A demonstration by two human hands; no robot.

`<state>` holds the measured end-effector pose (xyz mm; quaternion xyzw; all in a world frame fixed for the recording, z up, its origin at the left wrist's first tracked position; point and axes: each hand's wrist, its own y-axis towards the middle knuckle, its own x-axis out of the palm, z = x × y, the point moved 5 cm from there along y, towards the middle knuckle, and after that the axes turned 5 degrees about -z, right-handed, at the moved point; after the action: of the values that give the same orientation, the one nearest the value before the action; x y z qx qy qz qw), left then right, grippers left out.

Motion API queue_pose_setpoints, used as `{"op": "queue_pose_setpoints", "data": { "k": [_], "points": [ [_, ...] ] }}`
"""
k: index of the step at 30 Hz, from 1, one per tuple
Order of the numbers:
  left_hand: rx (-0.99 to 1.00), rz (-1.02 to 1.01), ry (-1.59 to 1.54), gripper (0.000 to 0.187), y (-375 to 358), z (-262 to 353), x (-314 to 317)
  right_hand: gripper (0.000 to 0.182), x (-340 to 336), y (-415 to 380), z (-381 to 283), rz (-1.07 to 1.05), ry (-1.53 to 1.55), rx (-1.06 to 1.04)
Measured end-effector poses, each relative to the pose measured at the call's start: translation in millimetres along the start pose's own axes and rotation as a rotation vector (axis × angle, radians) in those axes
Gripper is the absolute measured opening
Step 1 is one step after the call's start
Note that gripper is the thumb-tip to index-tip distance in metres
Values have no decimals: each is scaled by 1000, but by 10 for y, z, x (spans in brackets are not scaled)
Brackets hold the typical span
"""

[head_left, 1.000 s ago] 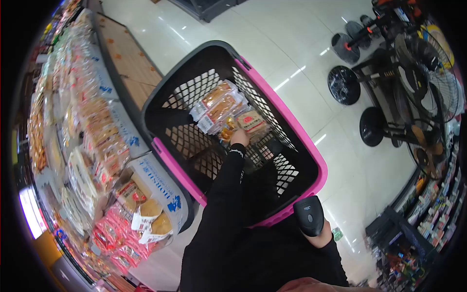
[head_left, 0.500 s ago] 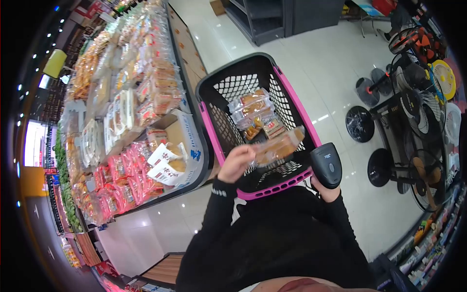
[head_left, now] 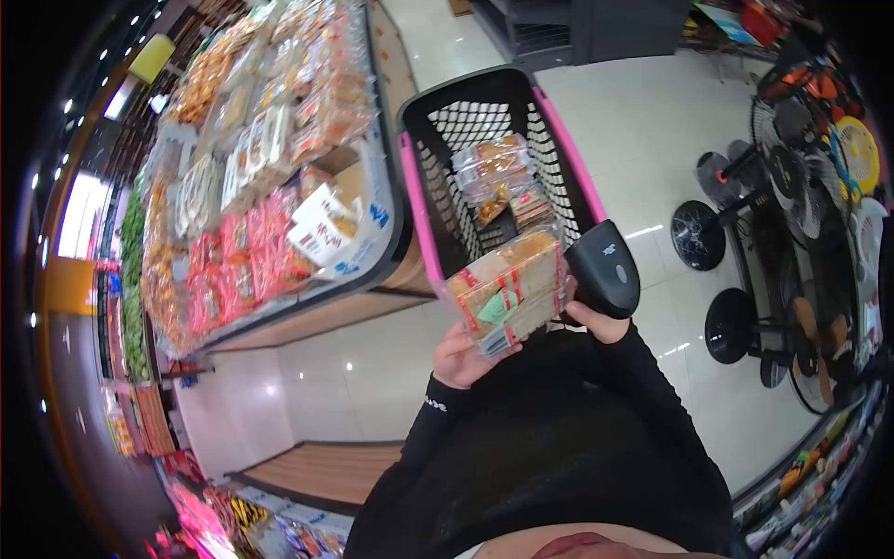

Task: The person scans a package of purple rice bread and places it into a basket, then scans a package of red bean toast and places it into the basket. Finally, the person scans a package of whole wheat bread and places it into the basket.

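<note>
My left hand (head_left: 463, 356) grips a clear-wrapped bread pack (head_left: 513, 288) by its lower left side. The pack has red stripes, a green label and a barcode at its bottom corner, tilted up toward me over the near end of the black basket (head_left: 424, 200) with pink edges. In my right hand (head_left: 601, 321) is a black barcode scanner (head_left: 603, 270), its rounded head just right of the pack. My right fingers are partly hidden under the scanner and the pack. Several wrapped baked goods (head_left: 494, 163) lie inside the basket, beyond the pack.
At the left, a display table (head_left: 386, 244) carries rows of bagged snacks and an open white carton (head_left: 368, 224). Standing fans (head_left: 728, 326) with round bases line the right side. A dark shelf unit (head_left: 582, 33) stands at the back.
The bread pack has come nearer to me and turned, now showing its red stripes and barcode. My right hand has brought the scanner up beside it. The whole view has shifted somewhat.
</note>
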<state>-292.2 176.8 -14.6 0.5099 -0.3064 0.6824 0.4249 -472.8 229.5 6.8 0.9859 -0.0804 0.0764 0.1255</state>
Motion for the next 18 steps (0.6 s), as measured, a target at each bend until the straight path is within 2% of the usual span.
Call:
{"op": "queue_pose_setpoints", "data": {
  "k": [2,3,5,7,9,10,11,13,16,18],
  "points": [
    [59,68,-27,56,-156,-36,49,39,80,-80,-13,75,74,82],
    [42,64,10,56,-211,-68,81,43,53,-183,138,2,61,218],
    [80,58,64,55,-305,-105,93,47,105,-231,183,46,101,219],
    [65,121,63,62,-427,-177,3,18,217,-203,81,-9,103,124],
    [115,87,152,66,-462,-83,166,22,337,-181,32,12,75,121],
    [173,-3,145,67,-522,-49,158,26,420,-167,9,26,55,96],
    [136,83,234,70,-584,18,218,30,491,-162,-9,50,31,75],
    [101,64,265,72,-743,78,70,36,633,-178,17,-40,-15,184],
    [128,-19,261,72,-995,337,210,32,957,-165,146,-40,-18,240],
    [165,7,258,71,-1261,513,90,29,1253,-128,243,-56,-31,266]
  ]
}}
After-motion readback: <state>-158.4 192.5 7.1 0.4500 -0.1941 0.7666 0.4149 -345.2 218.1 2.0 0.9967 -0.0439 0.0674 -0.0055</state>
